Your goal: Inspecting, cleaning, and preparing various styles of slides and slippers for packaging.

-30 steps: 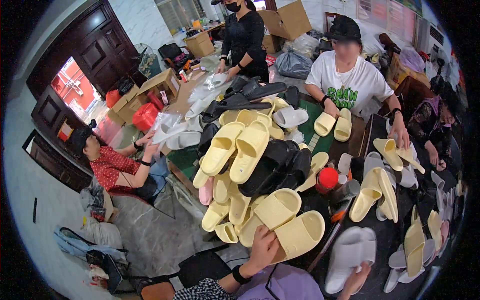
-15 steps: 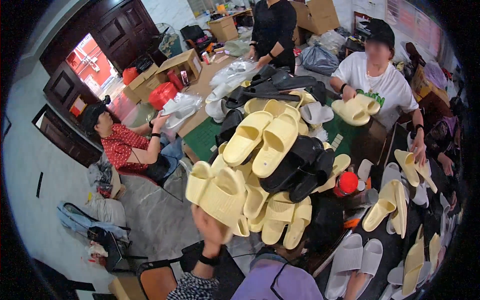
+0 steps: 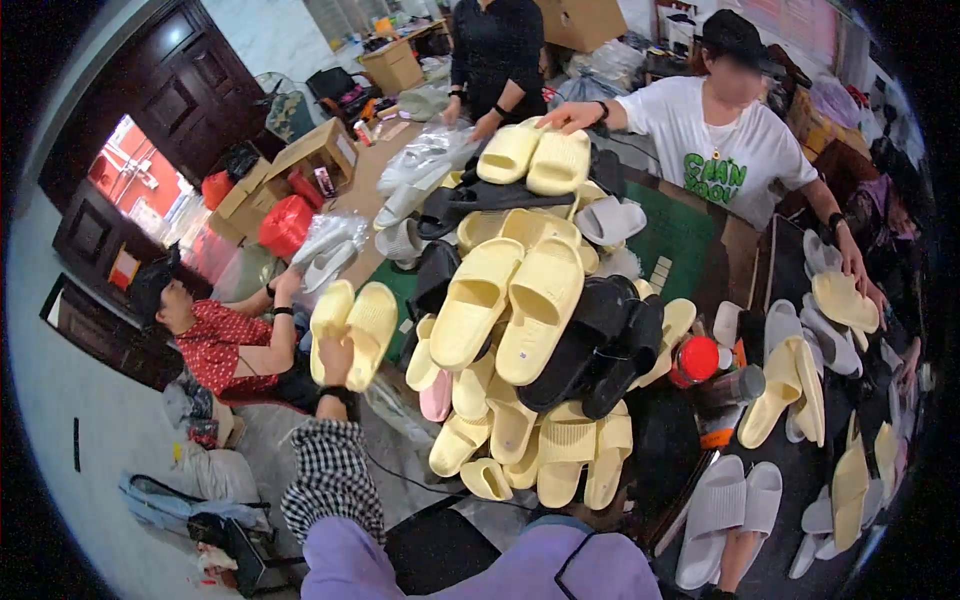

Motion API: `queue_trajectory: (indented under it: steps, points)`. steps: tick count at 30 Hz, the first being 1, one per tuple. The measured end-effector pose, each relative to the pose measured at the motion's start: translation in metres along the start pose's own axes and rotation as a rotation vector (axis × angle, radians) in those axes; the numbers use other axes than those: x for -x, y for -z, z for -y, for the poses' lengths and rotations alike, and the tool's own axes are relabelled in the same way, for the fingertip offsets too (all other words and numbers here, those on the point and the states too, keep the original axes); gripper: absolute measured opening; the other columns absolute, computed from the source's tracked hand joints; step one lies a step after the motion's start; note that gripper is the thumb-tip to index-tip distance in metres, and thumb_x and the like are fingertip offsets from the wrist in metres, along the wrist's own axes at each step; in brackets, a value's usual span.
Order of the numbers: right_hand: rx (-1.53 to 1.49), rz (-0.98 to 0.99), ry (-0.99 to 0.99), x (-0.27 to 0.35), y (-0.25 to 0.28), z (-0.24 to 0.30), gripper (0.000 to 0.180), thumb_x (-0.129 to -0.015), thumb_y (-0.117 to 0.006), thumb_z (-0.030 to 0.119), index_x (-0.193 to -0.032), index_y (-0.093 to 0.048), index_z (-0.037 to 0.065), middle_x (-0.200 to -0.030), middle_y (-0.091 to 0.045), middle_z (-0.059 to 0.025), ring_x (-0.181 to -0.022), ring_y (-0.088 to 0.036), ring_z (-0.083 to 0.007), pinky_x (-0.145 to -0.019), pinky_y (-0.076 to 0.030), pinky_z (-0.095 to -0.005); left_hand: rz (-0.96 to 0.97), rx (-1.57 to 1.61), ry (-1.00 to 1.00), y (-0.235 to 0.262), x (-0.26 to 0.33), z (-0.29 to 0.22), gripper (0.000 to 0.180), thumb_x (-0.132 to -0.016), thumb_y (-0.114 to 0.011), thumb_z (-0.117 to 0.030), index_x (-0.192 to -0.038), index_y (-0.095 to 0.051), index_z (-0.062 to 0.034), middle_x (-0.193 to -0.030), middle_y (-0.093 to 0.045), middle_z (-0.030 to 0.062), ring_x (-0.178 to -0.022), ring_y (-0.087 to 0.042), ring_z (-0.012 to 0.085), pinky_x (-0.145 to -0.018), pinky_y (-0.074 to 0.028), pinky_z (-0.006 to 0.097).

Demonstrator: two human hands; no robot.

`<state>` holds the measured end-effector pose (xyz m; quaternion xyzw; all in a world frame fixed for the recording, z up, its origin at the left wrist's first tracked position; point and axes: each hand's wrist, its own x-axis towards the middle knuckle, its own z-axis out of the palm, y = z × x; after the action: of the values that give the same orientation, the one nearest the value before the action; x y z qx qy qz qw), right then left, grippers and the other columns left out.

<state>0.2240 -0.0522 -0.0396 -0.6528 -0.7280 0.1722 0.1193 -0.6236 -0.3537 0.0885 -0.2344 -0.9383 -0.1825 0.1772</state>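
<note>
My left hand (image 3: 335, 358) stretches out to the left, a checked sleeve above the black wristband. It is closed on a pair of yellow slippers (image 3: 372, 325) held beside the pile, soles down. At the lower right, my right hand (image 3: 738, 552) grips a pair of light grey slippers (image 3: 714, 520); its fingers are partly hidden by them. Between my hands rises a heap of slippers: yellow slippers (image 3: 545, 315) on the near side, black slippers (image 3: 590, 345) tucked among them, and a grey slipper (image 3: 610, 220) farther back.
A red-lidded jar (image 3: 693, 361) stands right of the heap. More yellow slippers (image 3: 775, 390) and grey ones line the dark surface at right. Three co-workers surround the table: one in red (image 3: 235, 345), one in black (image 3: 497, 50), one in white (image 3: 725, 130). Cardboard boxes (image 3: 315, 150) lie behind.
My left hand has swung left and away with the yellow slippers. The co-worker in white has brought another yellow pair onto the top of the heap. My right hand still grips the grey pair.
</note>
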Motion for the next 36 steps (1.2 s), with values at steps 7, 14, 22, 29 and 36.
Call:
queue_trajectory:
  steps: [7,14,22,29,36]
  points:
    - [-0.039,-0.105,-0.209,0.027,0.018,0.091,0.031,-0.082,-0.066,0.017,-0.085,-0.056,-0.013,-0.074,-0.059,-0.0287,-0.070,-0.059,-0.0404,-0.064,-0.043,-0.0434,0.016,0.376,-0.134,-0.011,0.006,-0.120,0.027,-0.087,-0.053,-0.008,-0.111,-0.065,-0.0025,-0.125,-0.054,0.0219,-0.120,-0.049,0.0331,-0.102,-0.036,0.038]
    - [-0.101,-0.111,-0.409,0.018,0.019,0.116,0.042,-0.079,-0.072,0.032,-0.071,-0.060,-0.007,-0.057,-0.054,-0.0224,-0.056,-0.060,-0.0328,-0.055,-0.043,-0.0432,0.118,0.697,-0.286,0.033,0.102,-0.262,0.027,-0.094,-0.045,-0.004,-0.114,-0.062,0.0006,-0.131,-0.052,0.0145,-0.122,-0.047,0.0256,-0.100,-0.037,0.033]
    - [-0.914,-0.229,-0.261,0.073,0.034,0.087,0.038,-0.083,-0.057,-0.005,-0.120,-0.052,-0.003,-0.101,-0.063,-0.0158,-0.080,-0.064,-0.0182,-0.071,-0.052,-0.0287,0.912,1.026,-0.666,0.038,0.281,-0.441,0.019,-0.090,-0.052,-0.005,-0.104,-0.064,-0.0015,-0.107,-0.064,0.0129,-0.103,-0.058,0.0279,-0.092,-0.044,0.035]
    - [-1.024,-0.641,-0.503,0.083,0.122,0.035,0.032,-0.095,-0.045,0.018,-0.123,-0.053,0.004,-0.109,-0.061,-0.0093,-0.088,-0.057,-0.0130,-0.073,-0.045,-0.0236,1.233,1.034,-0.844,0.046,0.369,-0.456,0.024,-0.090,-0.053,-0.005,-0.112,-0.062,-0.0027,-0.112,-0.062,0.0125,-0.103,-0.059,0.0284,-0.091,-0.046,0.035]
    - [-0.704,-0.786,-0.141,0.029,0.167,-0.013,0.036,-0.101,-0.039,0.025,-0.128,-0.053,0.006,-0.115,-0.057,-0.0058,-0.092,-0.048,-0.0118,-0.077,-0.034,-0.0230,0.845,0.893,-0.282,0.083,0.349,-0.395,0.021,-0.093,-0.053,-0.011,-0.108,-0.063,0.0000,-0.103,-0.065,0.0114,-0.097,-0.062,0.0222,-0.085,-0.048,0.031]
